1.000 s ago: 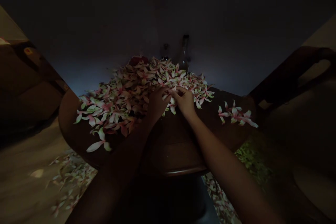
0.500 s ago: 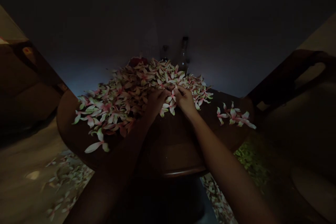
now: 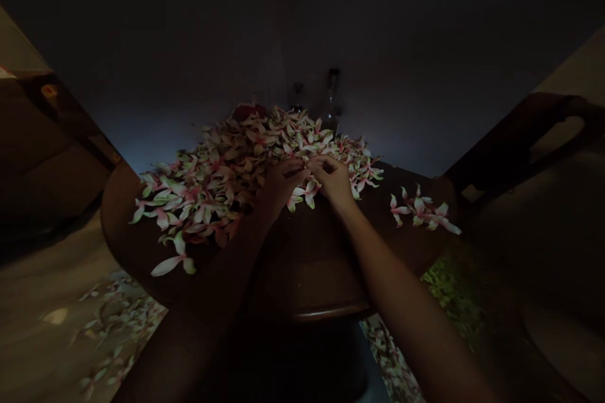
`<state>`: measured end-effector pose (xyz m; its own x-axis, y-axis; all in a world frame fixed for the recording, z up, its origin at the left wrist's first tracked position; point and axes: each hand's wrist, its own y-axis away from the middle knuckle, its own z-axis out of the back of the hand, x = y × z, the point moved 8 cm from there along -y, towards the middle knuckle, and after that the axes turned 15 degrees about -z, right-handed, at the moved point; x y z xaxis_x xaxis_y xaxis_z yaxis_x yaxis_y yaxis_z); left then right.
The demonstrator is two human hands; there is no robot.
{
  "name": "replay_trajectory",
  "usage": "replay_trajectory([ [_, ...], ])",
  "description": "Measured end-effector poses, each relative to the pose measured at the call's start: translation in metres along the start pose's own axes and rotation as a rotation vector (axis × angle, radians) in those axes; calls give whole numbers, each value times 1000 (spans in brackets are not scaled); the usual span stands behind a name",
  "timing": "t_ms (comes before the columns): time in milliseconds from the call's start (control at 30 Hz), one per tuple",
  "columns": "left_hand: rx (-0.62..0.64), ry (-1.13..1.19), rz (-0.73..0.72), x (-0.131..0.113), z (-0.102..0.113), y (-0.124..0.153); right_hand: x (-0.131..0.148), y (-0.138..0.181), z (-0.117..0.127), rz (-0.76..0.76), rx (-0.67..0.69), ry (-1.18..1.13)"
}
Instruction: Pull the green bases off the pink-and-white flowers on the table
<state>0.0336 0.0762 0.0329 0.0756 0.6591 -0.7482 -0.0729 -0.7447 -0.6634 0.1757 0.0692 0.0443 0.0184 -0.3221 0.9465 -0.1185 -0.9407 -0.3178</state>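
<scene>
A large heap of pink-and-white flowers (image 3: pixel 227 164) with greenish petal tips covers the back and left of a dark wooden table (image 3: pixel 302 283). At the heap's front edge, my left hand (image 3: pixel 281 182) and my right hand (image 3: pixel 335 179) meet, fingertips almost touching. Both hands are closed in a pinch; whatever is between the fingers is too small and dim to make out. Just below them lies a flower (image 3: pixel 309 192) on the tabletop. A single flower (image 3: pixel 177 258) rests apart at the front left.
On the right of the table sits a small group of flowers (image 3: pixel 425 209). Behind the heap stand a glass bottle (image 3: pixel 331 104) and a red object (image 3: pixel 249 112) against the wall. More flowers (image 3: pixel 130 315) lie on the floor at left, and green pieces (image 3: pixel 451 293) at lower right. Dark chairs flank the table.
My fingertips have drawn closer together. The flower that showed between my hands is no longer visible there. The heap and the separate flowers stay where they were.
</scene>
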Motion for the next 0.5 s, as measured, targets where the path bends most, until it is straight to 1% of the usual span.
replay_trajectory([
  [133,28,-191,-143,-11,4,-3,-11,-4,0,-87,35,-36],
  [200,39,-265,-173,-16,5,-3,-14,-5,0,-123,44,-42],
  [333,64,-284,-160,-21,2,-2,-16,-4,4,-142,25,-47],
  [500,32,-272,-114,-22,2,-1,-11,-3,8,-87,-14,-27],
])
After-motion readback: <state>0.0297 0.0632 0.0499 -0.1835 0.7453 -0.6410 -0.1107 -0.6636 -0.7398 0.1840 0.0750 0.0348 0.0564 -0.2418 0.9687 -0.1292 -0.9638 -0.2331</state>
